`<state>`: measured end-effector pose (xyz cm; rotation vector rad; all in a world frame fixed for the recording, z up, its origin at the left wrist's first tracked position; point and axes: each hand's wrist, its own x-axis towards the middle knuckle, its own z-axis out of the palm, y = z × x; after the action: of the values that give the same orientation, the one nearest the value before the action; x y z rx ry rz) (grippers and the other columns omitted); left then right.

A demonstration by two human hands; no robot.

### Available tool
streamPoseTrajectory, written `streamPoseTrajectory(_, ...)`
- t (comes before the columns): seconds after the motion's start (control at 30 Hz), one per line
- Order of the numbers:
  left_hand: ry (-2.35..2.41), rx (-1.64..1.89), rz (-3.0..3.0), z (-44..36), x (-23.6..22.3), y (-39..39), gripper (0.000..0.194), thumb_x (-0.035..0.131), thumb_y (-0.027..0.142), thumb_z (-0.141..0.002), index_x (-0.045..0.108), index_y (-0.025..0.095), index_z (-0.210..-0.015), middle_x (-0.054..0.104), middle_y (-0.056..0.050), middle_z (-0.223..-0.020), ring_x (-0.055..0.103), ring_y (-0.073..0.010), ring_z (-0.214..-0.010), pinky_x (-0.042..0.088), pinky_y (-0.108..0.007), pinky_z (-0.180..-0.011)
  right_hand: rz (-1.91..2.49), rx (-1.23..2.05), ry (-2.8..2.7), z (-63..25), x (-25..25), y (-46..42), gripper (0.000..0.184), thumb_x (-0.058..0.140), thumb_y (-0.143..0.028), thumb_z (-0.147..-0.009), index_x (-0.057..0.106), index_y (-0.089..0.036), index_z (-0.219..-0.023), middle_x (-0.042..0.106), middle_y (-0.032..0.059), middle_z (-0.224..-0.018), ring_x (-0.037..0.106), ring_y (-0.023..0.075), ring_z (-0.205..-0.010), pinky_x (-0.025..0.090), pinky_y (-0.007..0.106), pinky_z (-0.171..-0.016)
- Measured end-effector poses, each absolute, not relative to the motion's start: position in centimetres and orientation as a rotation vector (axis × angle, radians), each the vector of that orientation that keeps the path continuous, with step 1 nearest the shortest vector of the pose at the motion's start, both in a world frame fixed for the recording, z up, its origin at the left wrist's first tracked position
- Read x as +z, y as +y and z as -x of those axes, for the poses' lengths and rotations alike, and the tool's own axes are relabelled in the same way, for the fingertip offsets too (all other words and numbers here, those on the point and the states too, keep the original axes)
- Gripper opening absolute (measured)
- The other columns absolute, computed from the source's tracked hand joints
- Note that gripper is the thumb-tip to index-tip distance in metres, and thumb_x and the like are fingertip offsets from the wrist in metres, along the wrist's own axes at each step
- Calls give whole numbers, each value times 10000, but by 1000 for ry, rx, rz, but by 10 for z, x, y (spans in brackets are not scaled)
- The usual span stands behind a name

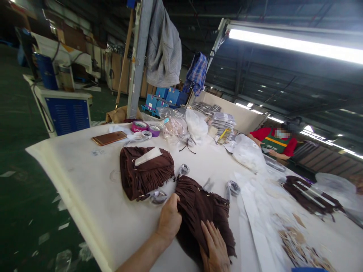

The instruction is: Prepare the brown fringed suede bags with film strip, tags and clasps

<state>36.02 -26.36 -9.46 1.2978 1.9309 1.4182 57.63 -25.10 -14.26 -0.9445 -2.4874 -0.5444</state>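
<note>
A dark brown fringed bag lies flat on the white table right in front of me. My left hand grips its left edge with curled fingers. My right hand rests flat on its lower part, fingers stretched out. A second brown fringed bag sits just to the left, with a white strip lying on top of it. Small plastic-wrapped metal parts lie around the two bags.
A gold phone and purple tape rolls lie at the far left of the table. Plastic bags and stacked packets pile at the back. A person in a red top sits across. More brown fringed pieces lie at the right.
</note>
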Motion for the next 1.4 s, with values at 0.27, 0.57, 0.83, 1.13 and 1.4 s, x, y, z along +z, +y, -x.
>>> streamPoseTrajectory(0.27, 2062, 1603, -1345, -363, -115, -272, 292, 348, -46, -558, 492, 187, -657, 542, -25, -697, 528, -176, -713, 426, -290, -680, 961, -580, -2472, -574, -149, -254, 698, 486, -169, -781, 212, -224, -1421, 560, 81, -1252, 566, 268, -1093, 480, 394, -842)
streamPoseTrajectory(0.57, 2082, 1670, -1353, -363, -122, -268, 270, 338, -33, -598, 475, 189, -669, 518, -8, -609, 528, -166, -600, 440, -267, -596, 981, -560, -2437, -574, -152, -255, 666, 467, -201, -812, 206, -244, -1423, 550, 74, -1263, 563, 268, -1093, 454, 407, -864)
streamPoseTrajectory(0.83, 1981, 1633, -1419, -358, -114, -281, 376, 382, -18, -513, 544, 178, -790, 583, -26, -782, 572, -168, -784, 478, -286, -733, 932, -684, -2478, -573, -148, -255, 667, 473, -214, -802, 223, -176, -1420, 569, 116, -1231, 568, 282, -1080, 457, 409, -844)
streamPoseTrajectory(1.13, 2018, 1592, -1375, -347, -114, -286, 196, 386, 8, -520, 378, 203, -534, 441, 23, -563, 467, -141, -574, 380, -232, -548, 955, -754, -2484, -571, -143, -259, 713, 440, -176, -776, 162, -172, -1432, 564, 115, -1233, 551, 277, -1095, 416, 412, -887)
streamPoseTrajectory(1.4, 1991, 1559, -1392, -346, -109, -298, 349, 426, 13, -544, 509, 182, -839, 576, -19, -812, 563, -155, -770, 470, -263, -709, 976, -710, -2508, -572, -145, -261, 716, 467, -181, -769, 185, -196, -1427, 525, 97, -1282, 513, 274, -1140, 398, 400, -907)
